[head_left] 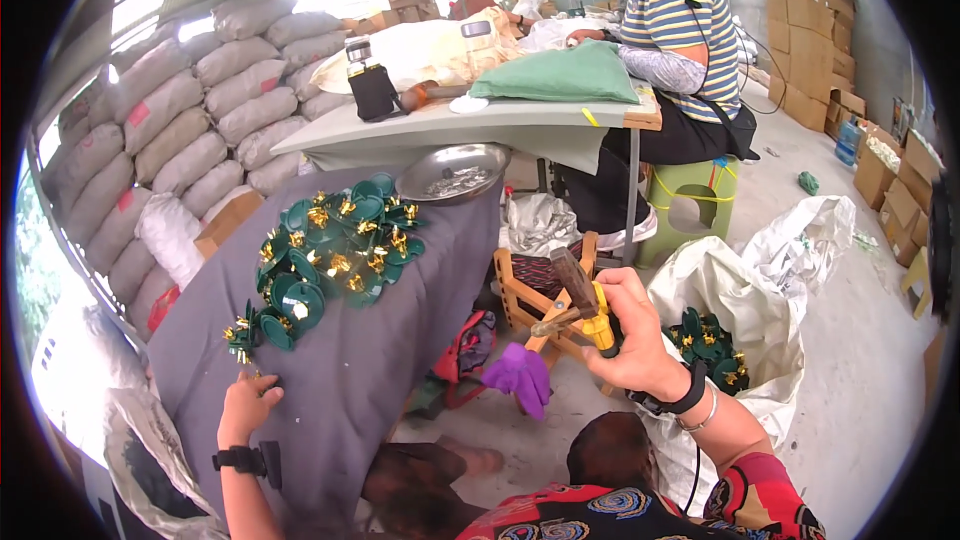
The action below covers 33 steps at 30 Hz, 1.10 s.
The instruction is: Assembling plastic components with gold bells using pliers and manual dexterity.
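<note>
On the left, a heap of dark green round discs with gold metal fittings point(340, 230) lies on the grey cloth of a low table. My left hand point(250, 402) is at the near edge of this heap, just below a small green and gold piece point(241, 336). Its thumb and forefinger look apart, with nothing plainly between them. In my right hand point(640, 340) I hold up a hammer with a yellow and black handle point(602, 325) and a dark brown head. Behind and below it stands a wooden frame point(515, 290), with a purple cloth point(520, 378) hanging from its front.
A metal bowl with small silvery pieces point(455, 178) rests at the cloth's far edge. To the right, an open white sack point(770, 290) holds more green and gold pieces. Across stands a table with a green cushion point(560, 73), where a person in stripes point(680, 20) sits.
</note>
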### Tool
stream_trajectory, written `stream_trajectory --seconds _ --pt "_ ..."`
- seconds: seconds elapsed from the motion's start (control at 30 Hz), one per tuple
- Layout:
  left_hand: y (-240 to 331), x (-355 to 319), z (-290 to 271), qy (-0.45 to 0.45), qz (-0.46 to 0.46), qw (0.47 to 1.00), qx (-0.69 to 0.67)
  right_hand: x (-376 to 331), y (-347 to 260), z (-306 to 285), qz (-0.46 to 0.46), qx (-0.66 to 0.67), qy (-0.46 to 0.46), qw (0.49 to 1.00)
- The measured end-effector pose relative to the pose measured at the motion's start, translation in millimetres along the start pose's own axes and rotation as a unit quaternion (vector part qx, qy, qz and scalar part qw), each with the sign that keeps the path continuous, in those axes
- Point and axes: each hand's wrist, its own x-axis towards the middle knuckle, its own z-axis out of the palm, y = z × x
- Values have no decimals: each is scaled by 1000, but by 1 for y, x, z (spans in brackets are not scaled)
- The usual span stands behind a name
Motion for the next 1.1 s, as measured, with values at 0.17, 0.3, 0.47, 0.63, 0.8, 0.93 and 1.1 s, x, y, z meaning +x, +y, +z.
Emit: stream_trajectory --seconds 0.17,0.3,0.47,0.63,0.8,0.93,1.1 --pt "-13 -9 16 27 -43 998 -45 1 2 -3 -11 18 17 1000" --pt "-42 -6 32 87 -8 991 -97 3 1 -3 -16 25 12 999" --pt "-18 0 23 103 -86 987 -89 2 3 -6 -25 -2 1 1000" --pt "-23 1 13 109 -175 973 -100 2 6 -9 -25 -4 -4 1000" --pt "-39 5 28 209 -169 963 -14 3 8 -5 7 6 -3 1000" --pt "-54 1 38 178 -129 971 -92 4 6 -2 3 12 -11 1000" --pt "-42 -6 23 222 -164 931 -238 4 4 0 -19 21 -5 1000"
